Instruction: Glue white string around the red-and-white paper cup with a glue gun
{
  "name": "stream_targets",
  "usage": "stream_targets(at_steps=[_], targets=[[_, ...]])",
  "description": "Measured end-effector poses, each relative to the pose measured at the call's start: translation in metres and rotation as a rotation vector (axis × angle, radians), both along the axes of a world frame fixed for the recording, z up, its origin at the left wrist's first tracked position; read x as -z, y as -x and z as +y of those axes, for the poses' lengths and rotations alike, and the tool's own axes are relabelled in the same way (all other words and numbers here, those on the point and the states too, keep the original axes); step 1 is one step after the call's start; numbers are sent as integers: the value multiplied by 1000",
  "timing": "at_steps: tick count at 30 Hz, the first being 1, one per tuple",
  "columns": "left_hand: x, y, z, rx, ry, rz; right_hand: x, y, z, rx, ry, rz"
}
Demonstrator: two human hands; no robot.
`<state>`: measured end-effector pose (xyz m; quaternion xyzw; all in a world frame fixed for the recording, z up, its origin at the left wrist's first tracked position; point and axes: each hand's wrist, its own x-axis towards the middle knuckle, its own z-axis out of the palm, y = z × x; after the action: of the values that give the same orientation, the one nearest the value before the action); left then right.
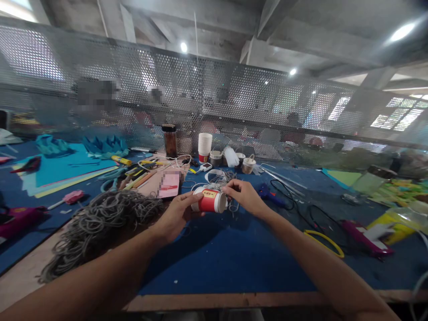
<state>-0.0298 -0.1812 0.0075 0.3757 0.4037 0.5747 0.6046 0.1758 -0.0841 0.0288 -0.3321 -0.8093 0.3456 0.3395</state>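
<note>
My left hand (174, 216) is wrapped round a red-and-white paper cup (207, 203) with a yellow label. The cup lies on its side in the air above the blue tabletop, its base turned to the right. My right hand (246, 196) is beside the base, thumb and fingertips pinched together; what they hold, if anything, is too small to make out. Behind the cup is a loose tangle of grey cord (227, 178). To the left, near my forearm, lies a big heap of grey cord (110, 223).
A stack of paper cups (205, 145), a dark-lidded jar (170, 141) and small cord-wrapped cups (248, 165) stand at the back. Coloured paper (72, 165) lies far left. On the right are a blue glue gun (272, 196), a magenta glue gun (366, 238) and cables.
</note>
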Motion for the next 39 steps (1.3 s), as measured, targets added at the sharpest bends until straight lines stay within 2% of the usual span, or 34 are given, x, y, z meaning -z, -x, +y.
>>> stream_targets(at_steps=[8, 12, 17, 26, 29, 35, 39], targets=[[-2, 1, 3, -44, 127, -168, 5, 1, 2, -78, 126, 91], [-1, 3, 5, -49, 126, -217, 4, -1, -2, -88, 82, 54], [-3, 2, 4, -27, 116, -222, 7, 2, -3, -107, 148, 72], [-3, -1, 0, 65, 70, -220, 8, 1, -5, -48, -73, 53], [-4, -3, -2, 44, 81, -208, 7, 1, -9, -47, -184, 37], [-5, -10, -3, 112, -26, -70, 8, 3, -13, -21, -418, -3], [-2, -11, 1, 119, -68, -2, 9, 1, -11, -31, -454, -25]])
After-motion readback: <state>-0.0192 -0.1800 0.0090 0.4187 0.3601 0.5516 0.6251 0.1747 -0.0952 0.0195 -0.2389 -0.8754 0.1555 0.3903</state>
